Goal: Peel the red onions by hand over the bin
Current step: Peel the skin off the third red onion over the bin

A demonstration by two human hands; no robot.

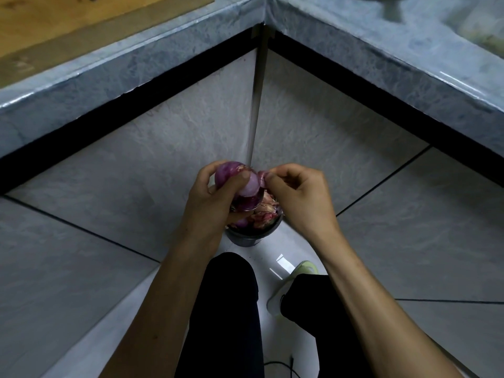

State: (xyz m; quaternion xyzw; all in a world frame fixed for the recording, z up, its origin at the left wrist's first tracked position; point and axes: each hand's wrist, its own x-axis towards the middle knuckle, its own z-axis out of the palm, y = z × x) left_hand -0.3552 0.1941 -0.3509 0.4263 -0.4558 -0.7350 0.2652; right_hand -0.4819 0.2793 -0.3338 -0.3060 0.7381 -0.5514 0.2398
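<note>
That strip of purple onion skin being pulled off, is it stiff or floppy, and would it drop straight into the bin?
The thin purple skin strip pinched by the right hand curls, so it is probably floppy and tears easily. It looks very light, so it may flutter rather than drop straight. The round red onion in the left hand looks glossy where peeled, so possibly slippery.
</note>
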